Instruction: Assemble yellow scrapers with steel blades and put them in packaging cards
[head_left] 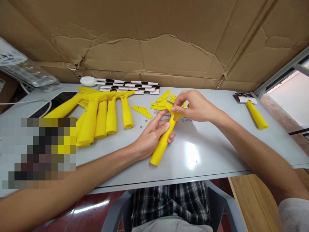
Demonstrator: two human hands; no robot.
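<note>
Head view: left hand (151,136) clamped round slanting yellow handle (161,145); right hand (196,106) arched, pinching its top.

At the centre of the frame, the held tool (162,143) was plain bright yellow, with a greyish strip (170,102) across its head. The same yellow covered the cluster of handles (88,119) at centre left, the flat pieces (141,111) near the middle and the lone handle (257,116) at far right, whose card (245,97) was black and white. The bench (212,154) was pale grey; the cardboard (156,19) across the top, brown. At bottom centre, the garment (171,203) showed black, grey and white plaid.
</note>
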